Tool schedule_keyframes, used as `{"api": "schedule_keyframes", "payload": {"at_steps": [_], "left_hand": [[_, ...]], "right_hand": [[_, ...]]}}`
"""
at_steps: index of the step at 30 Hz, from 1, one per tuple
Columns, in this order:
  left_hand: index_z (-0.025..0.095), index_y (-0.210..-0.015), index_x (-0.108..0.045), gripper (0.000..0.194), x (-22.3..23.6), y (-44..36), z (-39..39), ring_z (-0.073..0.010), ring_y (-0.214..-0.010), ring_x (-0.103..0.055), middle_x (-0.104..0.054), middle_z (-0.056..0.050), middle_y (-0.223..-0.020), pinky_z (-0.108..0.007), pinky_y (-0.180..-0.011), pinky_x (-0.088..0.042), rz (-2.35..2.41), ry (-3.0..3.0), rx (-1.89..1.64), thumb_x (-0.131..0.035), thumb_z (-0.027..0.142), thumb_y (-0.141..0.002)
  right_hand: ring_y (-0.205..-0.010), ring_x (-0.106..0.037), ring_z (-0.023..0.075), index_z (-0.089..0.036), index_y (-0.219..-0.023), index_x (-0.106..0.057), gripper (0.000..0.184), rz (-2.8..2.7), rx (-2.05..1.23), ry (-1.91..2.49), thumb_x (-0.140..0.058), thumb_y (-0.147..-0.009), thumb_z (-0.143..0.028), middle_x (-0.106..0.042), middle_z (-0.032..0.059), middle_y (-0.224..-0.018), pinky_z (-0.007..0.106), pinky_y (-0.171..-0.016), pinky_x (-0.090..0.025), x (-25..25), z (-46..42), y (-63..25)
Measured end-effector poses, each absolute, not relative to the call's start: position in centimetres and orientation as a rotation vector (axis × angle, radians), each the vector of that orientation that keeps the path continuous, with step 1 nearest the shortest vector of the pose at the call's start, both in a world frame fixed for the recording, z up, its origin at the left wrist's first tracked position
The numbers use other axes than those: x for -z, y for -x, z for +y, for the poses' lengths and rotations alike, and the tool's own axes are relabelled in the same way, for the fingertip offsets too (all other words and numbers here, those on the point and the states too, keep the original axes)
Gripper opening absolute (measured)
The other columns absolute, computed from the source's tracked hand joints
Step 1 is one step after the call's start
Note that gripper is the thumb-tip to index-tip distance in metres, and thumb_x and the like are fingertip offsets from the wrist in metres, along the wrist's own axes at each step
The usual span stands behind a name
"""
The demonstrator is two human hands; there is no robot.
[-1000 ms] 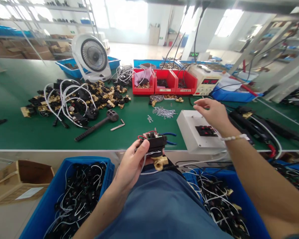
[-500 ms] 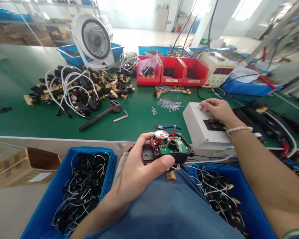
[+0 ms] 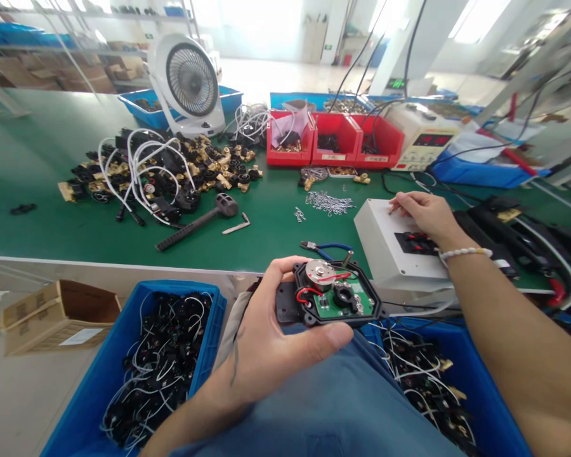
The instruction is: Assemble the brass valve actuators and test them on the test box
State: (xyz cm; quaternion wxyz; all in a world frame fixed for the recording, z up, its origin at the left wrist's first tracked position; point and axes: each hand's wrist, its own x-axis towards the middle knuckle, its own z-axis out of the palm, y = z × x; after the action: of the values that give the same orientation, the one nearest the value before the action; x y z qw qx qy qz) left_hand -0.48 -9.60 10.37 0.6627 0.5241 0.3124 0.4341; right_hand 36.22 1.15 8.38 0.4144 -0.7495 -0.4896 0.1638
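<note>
My left hand point(image 3: 271, 336) grips an open black valve actuator point(image 3: 340, 293) by its sides, thumb along the near edge. Inside it show a green circuit board, a round silver motor and red wires. My right hand point(image 3: 423, 216) rests on a white control box point(image 3: 380, 247), its thumb and finger pinched on a small switch lever point(image 3: 391, 208) at the top left. Beside that hand, black and red terminals point(image 3: 416, 242) are set into the box. Blue-handled cutters point(image 3: 326, 247) lie just beyond the actuator.
A rubber mallet point(image 3: 200, 222) and a hex key point(image 3: 236, 225) lie left on the green bench. Behind them is a heap of brass valves point(image 3: 219, 166). Red bins point(image 3: 335, 157), a fan point(image 3: 190, 79) and a power supply point(image 3: 421, 136) stand further back. Below are blue crates point(image 3: 214, 336) of wired parts.
My left hand has tilted the actuator so its open face shows more, and the brass fitting beneath is now hidden. My right hand stays at the switch lever. The view has shifted slightly.
</note>
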Motion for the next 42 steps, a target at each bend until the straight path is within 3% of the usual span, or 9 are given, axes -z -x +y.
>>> {"api": "schedule_keyframes", "payload": {"at_steps": [7,19,22,26,30,35,42], "left_hand": [[0.029,-0.120,-0.061,0.055,-10.2,0.6,-9.8,-0.0158,-0.089,-0.072,-0.074,0.002,-0.106,-0.023,-0.080,-0.059,0.682,-1.197,-0.993,-0.089,0.033,-0.073],[0.029,-0.120,-0.063,0.057,-10.2,0.6,-9.9,-0.0188,-0.091,-0.073,-0.074,0.001,-0.108,-0.029,-0.085,-0.060,0.716,-1.239,-1.007,-0.091,0.033,-0.071],[0.023,-0.121,-0.064,0.058,-9.7,0.1,-9.5,-0.0234,-0.097,-0.074,-0.075,-0.005,-0.111,-0.033,-0.088,-0.060,0.671,-1.043,-0.970,-0.087,0.047,-0.074],[0.016,-0.117,-0.069,0.056,-9.2,-0.7,-8.8,-0.0264,-0.092,-0.076,-0.077,-0.011,-0.104,-0.036,-0.079,-0.063,0.522,-0.726,-0.861,-0.068,0.063,-0.086],[0.018,-0.119,-0.071,0.050,-9.1,-0.8,-8.8,-0.0246,-0.094,-0.076,-0.077,-0.010,-0.107,-0.034,-0.078,-0.064,0.510,-0.643,-0.867,-0.069,0.058,-0.089],[0.017,-0.123,-0.070,0.049,-9.1,-0.7,-8.7,-0.0278,-0.097,-0.076,-0.078,-0.011,-0.107,-0.038,-0.081,-0.064,0.490,-0.648,-0.881,-0.070,0.053,-0.089],[0.015,-0.127,-0.068,0.051,-9.1,-0.9,-8.8,-0.0241,-0.090,-0.076,-0.079,-0.009,-0.097,-0.033,-0.082,-0.062,0.512,-0.590,-0.904,-0.072,0.049,-0.089]], "right_hand": [[-0.066,-0.052,0.0119,-0.015,-0.077,-0.070,0.024,-1.224,-0.415,1.887,-0.060,-0.098,-0.020,-0.069,0.0048,-0.076,0.024,-0.070,-0.040,-8.5,1.2,-36.2],[-0.066,-0.051,0.0116,-0.014,-0.077,-0.070,0.025,-1.220,-0.407,1.893,-0.058,-0.099,-0.018,-0.068,0.0041,-0.074,0.023,-0.070,-0.039,-8.5,1.2,-36.1],[-0.065,-0.050,0.0113,-0.015,-0.076,-0.069,0.025,-1.221,-0.414,1.895,-0.057,-0.099,-0.017,-0.068,0.0042,-0.075,0.023,-0.070,-0.039,-8.8,1.1,-35.7],[-0.064,-0.049,0.0112,-0.016,-0.072,-0.067,0.029,-1.227,-0.409,1.916,-0.055,-0.099,-0.015,-0.064,0.0019,-0.071,0.023,-0.069,-0.037,-9.2,0.9,-35.1],[-0.061,-0.046,0.0119,-0.016,-0.068,-0.067,0.034,-1.235,-0.386,1.961,-0.056,-0.100,-0.017,-0.054,-0.0016,-0.060,0.026,-0.067,-0.034,-9.4,0.6,-34.8],[-0.062,-0.046,0.0115,-0.015,-0.070,-0.068,0.033,-1.264,-0.371,1.962,-0.056,-0.100,-0.018,-0.053,-0.0017,-0.061,0.026,-0.067,-0.034,-9.2,0.6,-35.1],[-0.060,-0.047,0.0131,-0.017,-0.066,-0.068,0.041,-1.271,-0.341,1.966,-0.061,-0.098,-0.042,-0.053,-0.0012,-0.058,0.027,-0.063,-0.033,-8.5,1.2,-36.0]]}}
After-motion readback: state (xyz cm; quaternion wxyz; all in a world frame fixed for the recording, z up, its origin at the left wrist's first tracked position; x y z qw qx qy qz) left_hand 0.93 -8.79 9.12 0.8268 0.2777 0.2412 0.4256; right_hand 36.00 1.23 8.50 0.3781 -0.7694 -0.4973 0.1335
